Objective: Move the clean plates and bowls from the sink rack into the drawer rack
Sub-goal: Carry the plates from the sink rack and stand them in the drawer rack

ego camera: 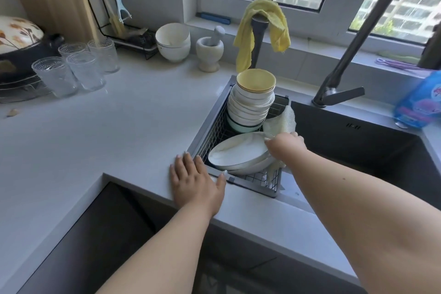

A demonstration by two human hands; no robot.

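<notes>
- The right hand (285, 145) grips the far rim of the top plate (238, 151) in the sink rack (210, 131), seemingly a pinch, though the fingertips are hidden; the first pick is in hand.
- The left hand (194, 181) lies flat, fingers spread, on the table (119, 126) just left of the rack.
- Next: lift the plate clear of the wire, then carry it to the near dark drawer (100, 234).
- Glossy white shallow plates are stacked near; nested round bowls (250, 102) stand behind.

Home kitchen: sink (358, 150), faucet (372, 24), countertop (143, 114).
</notes>
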